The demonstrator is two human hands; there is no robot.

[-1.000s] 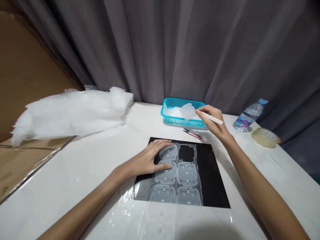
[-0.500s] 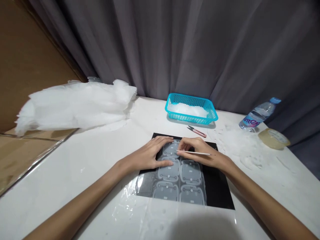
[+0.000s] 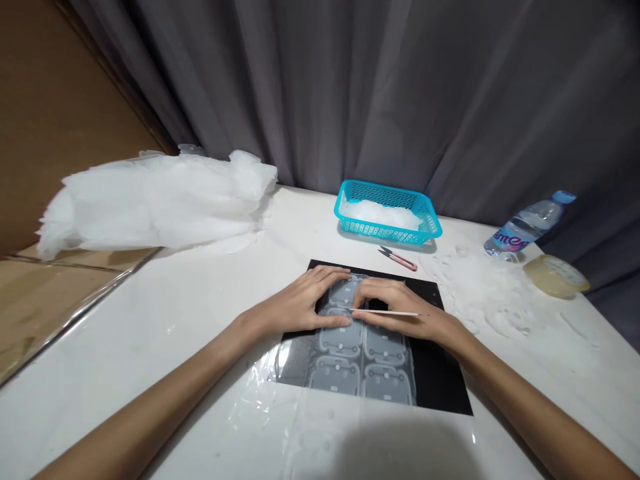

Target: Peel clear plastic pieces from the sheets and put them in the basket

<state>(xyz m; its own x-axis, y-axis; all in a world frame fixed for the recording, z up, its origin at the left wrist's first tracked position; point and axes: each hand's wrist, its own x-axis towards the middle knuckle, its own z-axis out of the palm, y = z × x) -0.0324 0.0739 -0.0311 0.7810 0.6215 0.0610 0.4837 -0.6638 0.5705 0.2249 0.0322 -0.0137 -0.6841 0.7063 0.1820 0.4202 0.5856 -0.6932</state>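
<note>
Over a black board [image 3: 440,377] lies a clear plastic sheet with rows of translucent rounded-square pieces [image 3: 340,339]. My left hand [image 3: 313,300] rests flat on the sheet's left side, thumb and fingers spread around an upper piece. In a pinch, my right hand [image 3: 393,303] holds a thin white stick [image 3: 390,312], its visible end pointing back over the wrist. The fingertips of that hand touch the sheet beside the left thumb; the stick's working tip is too small to make out.
Behind the board are pink-handled thread snips [image 3: 400,259] and a blue basket [image 3: 390,231] holding white scraps. A stack of white sheets [image 3: 155,203] lies at left. To the right are clear scraps [image 3: 493,287], a tape roll [image 3: 556,276] and a water bottle [image 3: 527,227].
My right hand has moved slightly toward me along the piece's edge, with the stick still pinched. The left hand stays on the sheet. The whole view has shifted a little.
</note>
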